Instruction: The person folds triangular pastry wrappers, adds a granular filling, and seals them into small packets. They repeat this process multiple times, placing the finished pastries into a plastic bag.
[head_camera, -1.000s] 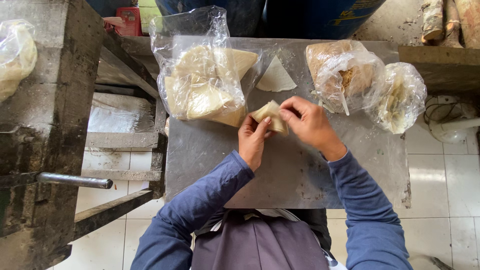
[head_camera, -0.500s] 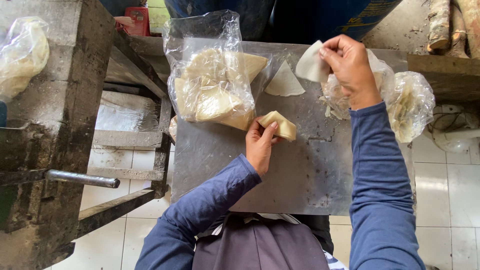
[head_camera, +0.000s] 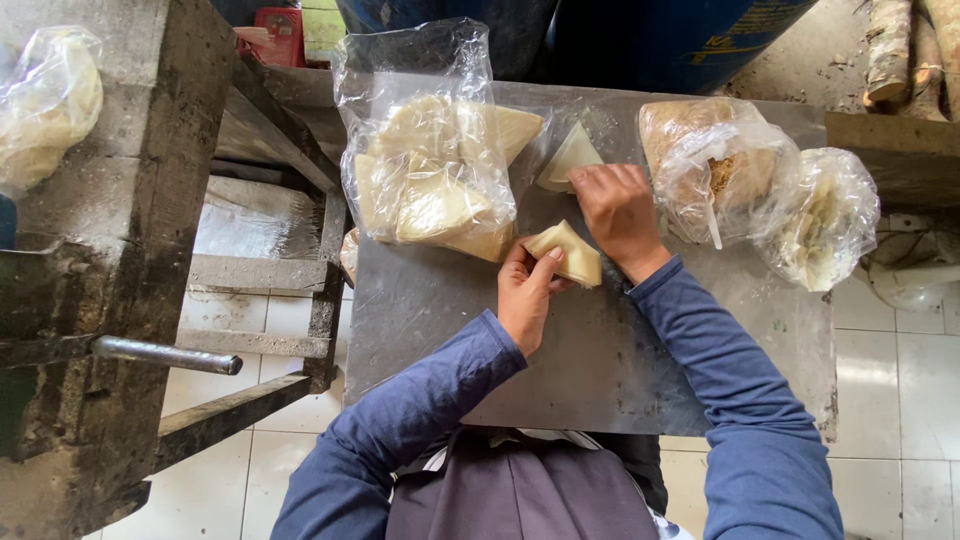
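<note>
While the left hand (head_camera: 527, 295) pinches a folded pastry triangle (head_camera: 566, 254) mid-table, the right hand (head_camera: 618, 208) (fingers curled, grip unclear) touches a wrapper (head_camera: 570, 158) near the metal table (head_camera: 600, 370)'s far edge.

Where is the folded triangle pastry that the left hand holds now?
The folded pastry is mid-table in the head view, in the left hand, beside the bag of pastries.

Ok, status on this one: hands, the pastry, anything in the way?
Left hand grips folded triangle pastry. Right hand rests on loose wrapper behind it. Bag of finished triangles alongside, nothing blocking.
</note>
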